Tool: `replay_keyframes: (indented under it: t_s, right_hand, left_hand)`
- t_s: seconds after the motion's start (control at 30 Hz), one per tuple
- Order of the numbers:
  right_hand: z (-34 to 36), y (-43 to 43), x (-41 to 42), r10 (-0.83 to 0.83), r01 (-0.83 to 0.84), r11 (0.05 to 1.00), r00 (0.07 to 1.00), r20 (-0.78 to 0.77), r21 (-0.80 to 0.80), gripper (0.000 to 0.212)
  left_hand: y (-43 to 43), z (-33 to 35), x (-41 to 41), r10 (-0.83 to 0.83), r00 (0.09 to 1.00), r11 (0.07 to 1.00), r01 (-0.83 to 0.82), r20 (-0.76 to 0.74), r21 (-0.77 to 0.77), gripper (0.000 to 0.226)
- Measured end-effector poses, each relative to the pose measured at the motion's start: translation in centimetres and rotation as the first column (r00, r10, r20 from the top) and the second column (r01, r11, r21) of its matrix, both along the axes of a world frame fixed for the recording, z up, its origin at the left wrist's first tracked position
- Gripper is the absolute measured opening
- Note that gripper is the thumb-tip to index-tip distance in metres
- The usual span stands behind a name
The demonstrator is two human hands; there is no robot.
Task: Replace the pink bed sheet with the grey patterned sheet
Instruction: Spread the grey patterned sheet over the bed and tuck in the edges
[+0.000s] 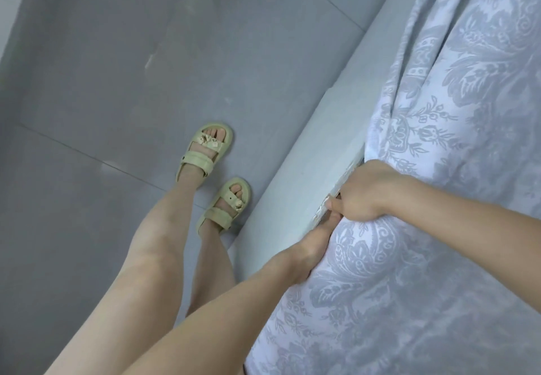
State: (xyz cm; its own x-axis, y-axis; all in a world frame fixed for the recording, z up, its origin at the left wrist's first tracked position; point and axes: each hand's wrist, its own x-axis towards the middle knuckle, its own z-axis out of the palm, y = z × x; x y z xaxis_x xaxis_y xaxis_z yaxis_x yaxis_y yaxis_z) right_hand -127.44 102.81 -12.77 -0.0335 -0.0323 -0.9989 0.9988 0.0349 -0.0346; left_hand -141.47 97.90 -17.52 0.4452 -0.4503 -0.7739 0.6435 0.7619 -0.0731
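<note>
the grey patterned sheet (439, 257) is already on the bed. it covers the mattress on the whole right side, from 12 o'clock down to 5 o'clock. some long folds run in it near 1 o'clock, so it is not pulled smooth there yet. i see no pink sheet from where i look.

the person stands close to the bed, and both hands work at the edge where the sheet meets the grey bed frame (319, 140). the right hand (361, 191), near 3 o'clock, is curled over this edge. its thumb (332, 205) is pressed against the cloth, so it grips the sheet, i think to hold it tight at the corner of the mattress. the left hand (311, 253), at about 5 o'clock, lies along the side of the mattress and points toward the right hand. its fingers go into the gap and their ends are hidden. i cannot tell if it pinches the cloth or only pushes it. the 2 hands almost touch.

in my judgement this is the tucking step, late in the task. the hanging border must go down between the mattress and the frame so it does not slip out.

the feet in pale sandals (209, 147) are on the grey tiled floor (117, 67), near 8 o'clock, just beside the frame.
</note>
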Motion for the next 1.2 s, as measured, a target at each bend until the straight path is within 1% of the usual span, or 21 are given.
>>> replay_keyframes:
  t_s: [0.07,0.13,0.2,0.27,0.33,0.4,0.5,0.57,0.63,0.7,0.77,0.87,0.9,0.93,0.97,1.0,1.03,1.07,1.1,1.13,1.2]
  right_hand:
    - [-0.6,0.1,0.3,-0.013,0.016,0.998,0.999,0.048,-0.056,0.065]
    - [-2.6,0.5,0.3,-0.018,0.034,0.989,0.994,0.104,-0.147,0.072]
    - [-4.9,0.7,0.4,-0.034,0.066,0.968,0.990,0.134,-0.241,0.081]
    - [-6.1,0.7,0.7,-0.060,0.096,0.952,0.990,0.131,-0.291,0.088]
    - [-6.8,0.5,0.9,-0.084,0.121,0.939,0.988,0.129,-0.321,0.091]
    - [-6.9,0.6,0.9,-0.142,0.185,0.911,0.980,0.142,-0.368,0.094]
    - [-5.0,1.2,0.5,-0.249,0.292,0.867,0.956,0.157,-0.404,0.089]
    - [-4.2,1.2,0.7,-0.263,0.304,0.888,0.951,0.161,-0.345,0.086]
    - [-3.7,1.5,0.8,-0.287,0.328,0.881,0.943,0.168,-0.341,0.086]
    - [-3.7,1.8,0.7,-0.333,0.378,0.845,0.925,0.181,-0.379,0.085]
    - [-4.5,2.0,0.4,-0.326,0.378,0.844,0.925,0.194,-0.380,0.085]
    - [-4.7,1.9,0.1,-0.269,0.318,0.886,0.945,0.185,-0.338,0.084]
    - [-4.4,1.9,0.2,-0.251,0.292,0.913,0.953,0.171,-0.286,0.084]
    - [-4.0,2.0,0.5,-0.230,0.257,0.947,0.961,0.152,-0.194,0.082]
    - [-3.3,2.4,1.1,-0.186,0.194,0.979,0.974,0.127,-0.055,0.079]
    - [-2.7,2.9,1.8,-0.123,0.112,0.988,0.987,0.102,0.107,0.074]
    - [-2.1,3.9,3.1,-0.063,0.037,0.968,0.993,0.097,0.250,0.071]
    - [-1.7,4.7,4.5,-0.018,-0.023,0.942,0.993,0.121,0.335,0.068]
    - [-1.2,5.5,6.3,0.017,-0.076,0.927,0.987,0.162,0.367,0.067]
    - [-0.9,6.2,8.1,0.046,-0.118,0.929,0.977,0.208,0.350,0.068]
    - [-1.0,6.3,10.7,0.082,-0.156,0.952,0.959,0.270,0.262,0.074]
  left_hand:
    - [0.3,-1.0,0.4,-0.004,0.999,0.997,0.006,0.034,-0.081,0.073]
    - [1.0,-2.0,0.4,-0.043,0.999,0.994,0.045,0.023,-0.101,0.076]
    - [1.8,-2.3,0.0,-0.092,0.995,0.995,0.093,0.032,-0.036,0.075]
    - [2.6,-2.2,-1.5,-0.108,0.994,0.990,0.110,-0.026,0.088,0.076]
    - [3.1,-1.9,-3.9,-0.048,0.992,0.978,0.071,-0.118,0.198,0.077]
    - [2.9,-1.3,-6.1,-0.026,0.986,0.973,0.063,-0.166,0.224,0.077]
    - [0.8,0.0,-7.7,-0.003,0.987,0.998,0.014,-0.161,0.068,0.075]
    - [-0.5,0.2,-7.1,0.009,0.990,0.998,-0.019,-0.139,-0.067,0.074]
    - [-1.1,-0.1,-6.1,0.009,0.990,0.987,-0.031,-0.138,-0.159,0.074]
    - [-1.4,-1.0,-5.1,-0.021,0.992,0.983,-0.003,-0.128,-0.184,0.075]
    - [-1.9,-2.4,-4.7,-0.042,0.995,0.985,0.025,-0.093,-0.170,0.078]
    - [-1.3,-3.5,-5.1,-0.103,0.993,0.987,0.095,-0.054,-0.127,0.088]
    - [-0.8,-3.7,-5.2,-0.116,0.992,0.989,0.111,-0.051,-0.100,0.093]
    - [-0.2,-3.8,-5.1,-0.106,0.993,0.993,0.103,-0.052,-0.059,0.095]
    - [0.6,-3.8,-4.6,-0.070,0.996,0.998,0.069,-0.051,-0.013,0.095]
    - [1.5,-3.6,-4.0,-0.016,0.999,1.000,0.017,-0.045,0.017,0.092]
    - [2.6,-3.3,-2.9,0.039,0.999,0.998,-0.038,-0.034,0.042,0.088]
    - [3.4,-3.0,-1.7,0.077,0.997,0.995,-0.076,-0.018,0.060,0.085]
    - [4.2,-2.6,-0.3,0.093,0.996,0.993,-0.094,0.009,0.075,0.083]
    - [4.9,-2.4,1.3,0.090,0.995,0.992,-0.093,0.043,0.085,0.082]
    - [5.9,-1.9,4.0,0.059,0.994,0.993,-0.067,0.089,0.094,0.080]
